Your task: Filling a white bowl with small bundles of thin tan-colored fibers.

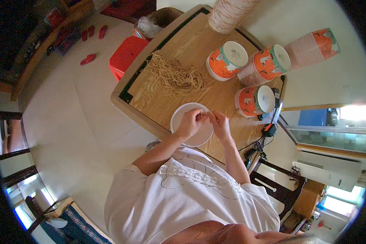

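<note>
A round white paper bucket (175,118) stands mouth up at the table's near edge, close to my body. My left hand (192,121) is over its mouth, thumb and fingers pinched together. Beside it, at the bucket's right rim, my right hand (220,124) is pinched too, its fingertips almost meeting the left ones. Whatever lies between the fingertips is too small to make out. Beyond the bucket, a loose bundle of tan twine (175,76) lies on the wooden table (183,38).
Orange patterned paper buckets stand upside down in stacks: one (227,60) behind the twine's right, one (255,100) nearer, others (268,64) further right. A tall pale stack (227,14) rises at the back. Black cables (254,148) hang at the right edge. A red stool (127,55) adjoins the left side.
</note>
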The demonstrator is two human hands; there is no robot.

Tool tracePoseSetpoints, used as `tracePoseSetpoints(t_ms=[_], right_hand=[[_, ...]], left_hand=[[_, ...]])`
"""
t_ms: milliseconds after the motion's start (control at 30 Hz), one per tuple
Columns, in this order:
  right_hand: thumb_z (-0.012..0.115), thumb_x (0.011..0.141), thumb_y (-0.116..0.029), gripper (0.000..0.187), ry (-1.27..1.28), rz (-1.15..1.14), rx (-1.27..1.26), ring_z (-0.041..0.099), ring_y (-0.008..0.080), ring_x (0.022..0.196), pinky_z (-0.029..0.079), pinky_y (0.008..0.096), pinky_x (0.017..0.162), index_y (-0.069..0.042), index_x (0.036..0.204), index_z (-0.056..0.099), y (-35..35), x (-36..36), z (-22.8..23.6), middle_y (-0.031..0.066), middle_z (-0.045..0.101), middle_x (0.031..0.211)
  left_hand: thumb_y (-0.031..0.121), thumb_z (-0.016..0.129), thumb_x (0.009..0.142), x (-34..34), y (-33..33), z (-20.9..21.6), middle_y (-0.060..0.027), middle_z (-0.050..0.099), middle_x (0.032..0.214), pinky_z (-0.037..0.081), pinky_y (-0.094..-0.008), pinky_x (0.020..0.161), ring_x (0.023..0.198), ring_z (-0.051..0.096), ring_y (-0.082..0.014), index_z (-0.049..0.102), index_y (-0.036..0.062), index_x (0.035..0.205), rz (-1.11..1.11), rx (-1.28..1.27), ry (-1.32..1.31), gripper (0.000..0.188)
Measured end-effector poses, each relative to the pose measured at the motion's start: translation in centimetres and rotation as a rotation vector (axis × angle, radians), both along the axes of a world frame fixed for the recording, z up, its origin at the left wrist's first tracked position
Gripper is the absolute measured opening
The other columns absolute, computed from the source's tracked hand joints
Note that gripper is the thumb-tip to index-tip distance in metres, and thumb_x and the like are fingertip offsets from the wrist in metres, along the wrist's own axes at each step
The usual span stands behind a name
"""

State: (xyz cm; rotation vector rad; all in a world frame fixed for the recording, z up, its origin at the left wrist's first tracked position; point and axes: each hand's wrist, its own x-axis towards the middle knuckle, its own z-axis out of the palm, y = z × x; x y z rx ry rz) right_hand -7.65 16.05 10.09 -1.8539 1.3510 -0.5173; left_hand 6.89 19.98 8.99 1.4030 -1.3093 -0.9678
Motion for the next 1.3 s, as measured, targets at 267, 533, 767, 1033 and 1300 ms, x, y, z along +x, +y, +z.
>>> tracePoseSetpoints(t_ms=[267, 533, 767, 1033, 1300], right_hand=[[0.052, 0.083, -0.020, 0.021, -0.097, -0.030, -0.156, 0.059, 0.0288, 0.073, 0.045, 0.0365, 0.063, -0.001, 0.085, 0.059, -3.7, -0.4, -3.8, 0.0181, 0.059, 0.081], [0.054, 0.082, -0.013, 0.021, -0.058, 0.120, -0.060, 0.058, 0.0183, 0.078, 0.045, 0.0269, 0.068, -0.002, 0.098, 0.060, -4.1, 1.4, -2.9, 0.0140, 0.060, 0.086], [0.055, 0.079, -0.014, 0.020, 0.028, 0.118, 0.025, 0.059, 0.0215, 0.071, 0.046, 0.0308, 0.062, -0.004, 0.096, 0.060, -2.9, 1.6, -2.0, 0.0136, 0.061, 0.079], [0.057, 0.077, -0.016, 0.017, -0.061, 0.102, -0.027, 0.059, 0.0229, 0.063, 0.045, 0.0344, 0.058, -0.004, 0.088, 0.061, -1.7, 1.2, -2.3, 0.0150, 0.059, 0.071], [0.052, 0.084, -0.014, 0.020, -0.212, 0.071, 0.113, 0.057, 0.0136, 0.078, 0.045, 0.0265, 0.070, -0.001, 0.096, 0.061, -3.8, 0.1, -4.9, 0.0084, 0.063, 0.088]], left_hand=[[0.013, 0.063, 0.071, -0.5, -1.2, -6.8, -0.0124, 0.062, 0.069, 0.047, -0.0310, 0.055, 0.062, 0.061, -0.0226, 0.059, 0.0018, 0.072, 0.270, 0.092, 0.019, 0.012], [0.015, 0.063, 0.072, -0.4, -1.7, -10.8, -0.0115, 0.061, 0.066, 0.046, -0.0314, 0.055, 0.058, 0.059, -0.0205, 0.061, 0.0004, 0.074, 0.401, 0.069, 0.122, 0.015], [0.026, 0.061, 0.076, 0.5, -1.7, -10.0, -0.0059, 0.059, 0.062, 0.041, -0.0285, 0.046, 0.052, 0.053, -0.0148, 0.062, 0.0016, 0.074, 0.330, 0.344, 0.344, 0.024], [0.026, 0.058, 0.080, 0.6, -0.6, -7.6, 0.0027, 0.041, 0.049, 0.026, -0.0234, 0.033, 0.036, 0.035, -0.0068, 0.058, 0.0088, 0.079, 0.289, 0.591, 0.766, 0.017], [0.023, 0.058, 0.080, 0.5, -0.4, -5.9, 0.0031, 0.042, 0.051, 0.024, -0.0213, 0.033, 0.038, 0.035, -0.0059, 0.058, 0.0076, 0.085, 0.271, 0.634, 0.801, 0.016]])
